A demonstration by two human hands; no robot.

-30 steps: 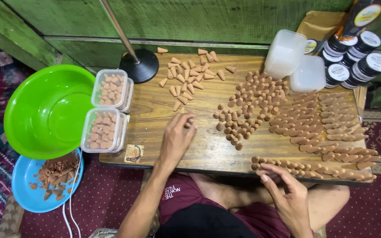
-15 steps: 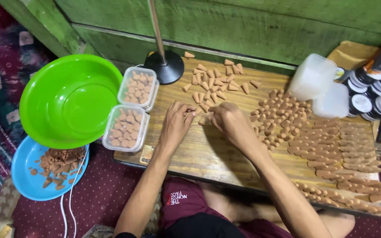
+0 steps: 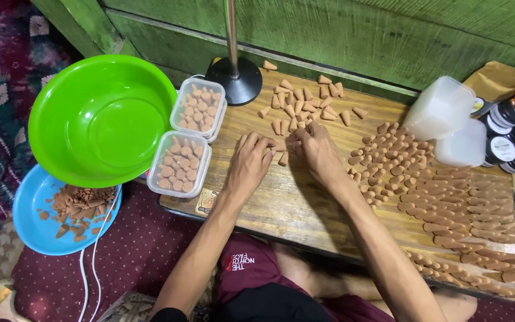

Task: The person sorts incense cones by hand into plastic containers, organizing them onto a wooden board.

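Both hands, left hand [image 3: 251,164] and right hand [image 3: 317,150], curl half-closed over loose cones [image 3: 302,110] near the low table's [image 3: 281,209] far edge; what they grip is hidden (light, crumbly—pinch at the base).

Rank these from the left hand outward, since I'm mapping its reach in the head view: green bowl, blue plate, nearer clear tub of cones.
From the left hand:
1. Clear tub of cones, just to its left.
2. Green bowl, farther left.
3. Blue plate, lower left, off the table.
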